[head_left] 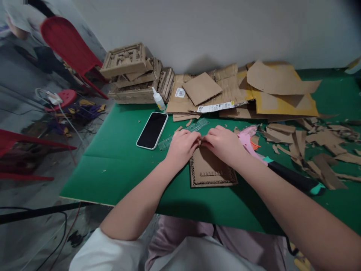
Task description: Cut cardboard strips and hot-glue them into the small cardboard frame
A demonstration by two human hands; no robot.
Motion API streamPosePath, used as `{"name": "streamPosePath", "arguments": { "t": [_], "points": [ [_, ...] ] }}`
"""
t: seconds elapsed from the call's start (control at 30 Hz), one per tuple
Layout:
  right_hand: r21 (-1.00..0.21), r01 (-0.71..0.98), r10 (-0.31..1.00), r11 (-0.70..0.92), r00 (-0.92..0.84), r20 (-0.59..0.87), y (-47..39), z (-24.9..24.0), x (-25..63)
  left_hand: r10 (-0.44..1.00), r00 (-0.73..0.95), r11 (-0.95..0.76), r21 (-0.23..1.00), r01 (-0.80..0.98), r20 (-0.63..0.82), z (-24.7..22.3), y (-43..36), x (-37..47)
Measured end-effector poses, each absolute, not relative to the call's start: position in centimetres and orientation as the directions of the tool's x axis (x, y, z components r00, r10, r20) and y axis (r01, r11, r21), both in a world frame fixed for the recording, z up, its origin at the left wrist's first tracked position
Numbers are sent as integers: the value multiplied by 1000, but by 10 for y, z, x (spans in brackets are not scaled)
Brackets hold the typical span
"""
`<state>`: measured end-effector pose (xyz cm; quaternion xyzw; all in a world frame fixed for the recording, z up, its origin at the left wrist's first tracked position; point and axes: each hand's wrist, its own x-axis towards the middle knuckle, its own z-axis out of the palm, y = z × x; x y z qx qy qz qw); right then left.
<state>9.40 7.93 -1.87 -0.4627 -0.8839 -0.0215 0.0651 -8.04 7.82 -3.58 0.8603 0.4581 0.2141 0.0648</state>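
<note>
A square cardboard panel (211, 165) with a raised corrugated border and a short ridged strip lies on the green table in front of me. Over its far edge, my left hand (184, 144) and my right hand (221, 142) meet with fingers pinched on a small bit of cardboard (200, 140), mostly hidden by the fingertips. A clear ruler (166, 143) lies partly behind my left hand. Beside my right hand are pink-handled scissors (247, 140) and a black and teal tool (293, 177), partly covered by my forearm.
A white-edged phone (152, 130) and a glue bottle (158, 100) stand or lie to the left. Stacked cardboard frames (135, 75) and flat cardboard sheets (202, 89) line the wall. Cardboard scraps (299, 143) cover the right side. Red chairs (70, 45) and a person's arm (19, 32) are at far left.
</note>
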Motion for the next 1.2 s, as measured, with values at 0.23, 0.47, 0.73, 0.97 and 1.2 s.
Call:
{"name": "streamPosePath", "arguments": {
  "t": [0.23,0.47,0.73,0.97,1.2],
  "points": [
    [-26,803,800,596,-590,114,84,-20,93,805,504,-589,315,744,314,-37,79,-82],
    [-69,790,791,609,-600,118,87,-19,94,786,532,-615,303,728,316,-35,80,-85],
    [-25,797,793,603,-596,124,87,-15,92,773,529,-630,325,705,351,-31,81,-89],
    [128,783,770,608,-622,142,82,-9,85,826,384,-536,361,763,413,-27,86,-102],
    [190,750,746,634,-657,107,77,-6,78,863,446,-505,453,735,239,-32,85,-98]
  ]
}}
